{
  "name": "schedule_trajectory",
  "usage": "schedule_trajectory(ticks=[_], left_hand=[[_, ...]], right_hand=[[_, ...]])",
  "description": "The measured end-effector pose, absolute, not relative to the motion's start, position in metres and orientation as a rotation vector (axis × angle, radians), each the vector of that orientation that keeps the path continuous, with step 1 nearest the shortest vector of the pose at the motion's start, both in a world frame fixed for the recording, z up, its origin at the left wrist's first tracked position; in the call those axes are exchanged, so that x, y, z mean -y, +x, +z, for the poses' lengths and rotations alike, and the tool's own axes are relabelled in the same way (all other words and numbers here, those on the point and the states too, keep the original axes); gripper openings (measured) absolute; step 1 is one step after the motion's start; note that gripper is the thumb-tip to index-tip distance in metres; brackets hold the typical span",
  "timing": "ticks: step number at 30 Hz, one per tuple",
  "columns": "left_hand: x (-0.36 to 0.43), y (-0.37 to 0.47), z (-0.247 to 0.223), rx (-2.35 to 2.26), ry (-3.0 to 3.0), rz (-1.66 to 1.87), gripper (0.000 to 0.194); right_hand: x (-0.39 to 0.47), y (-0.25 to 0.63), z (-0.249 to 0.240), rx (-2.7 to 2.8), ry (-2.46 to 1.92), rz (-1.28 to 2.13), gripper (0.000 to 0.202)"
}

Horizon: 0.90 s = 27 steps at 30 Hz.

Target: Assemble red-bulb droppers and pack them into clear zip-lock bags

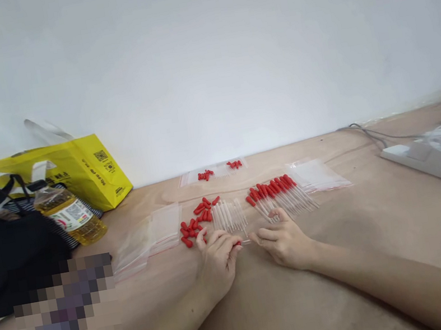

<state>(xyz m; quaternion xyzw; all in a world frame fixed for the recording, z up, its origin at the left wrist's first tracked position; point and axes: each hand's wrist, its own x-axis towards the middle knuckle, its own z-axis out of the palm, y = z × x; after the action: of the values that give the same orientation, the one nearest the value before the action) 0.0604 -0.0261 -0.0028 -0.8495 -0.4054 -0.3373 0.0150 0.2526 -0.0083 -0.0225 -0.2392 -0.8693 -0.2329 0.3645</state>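
Observation:
My left hand [220,259] pinches a red rubber bulb [238,243] near the middle of the table. From the bulb a short clear tube [246,242] reaches toward my right hand [282,239], whose fingertips are closed on its other end. Loose red bulbs [189,228] lie just beyond my left hand, beside a row of clear tubes [228,216] without bulbs. Past my right hand, several droppers with red bulbs [279,191] are lined up at a slant.
Clear zip bags lie left [165,226] and right [318,175]; another bag with red bulbs [206,175] is near the wall. A yellow bag [94,173], oil bottle [73,213] and black bag [19,257] stand left. A white board [438,166] and cable [368,133] are right.

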Motion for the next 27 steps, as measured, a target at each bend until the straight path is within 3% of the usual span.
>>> schedule_trajectory(ticks=[13,27], left_hand=[[0.030,0.065,0.001,1.211,-2.678,-1.035,0.019],[0.018,0.053,0.005,1.157,-2.508,-1.025,0.014]], right_hand=[[0.013,0.245,-0.023,2.256,-0.612,-0.365,0.026],[0.007,0.257,-0.020,2.155,-0.773,-0.489,0.017]])
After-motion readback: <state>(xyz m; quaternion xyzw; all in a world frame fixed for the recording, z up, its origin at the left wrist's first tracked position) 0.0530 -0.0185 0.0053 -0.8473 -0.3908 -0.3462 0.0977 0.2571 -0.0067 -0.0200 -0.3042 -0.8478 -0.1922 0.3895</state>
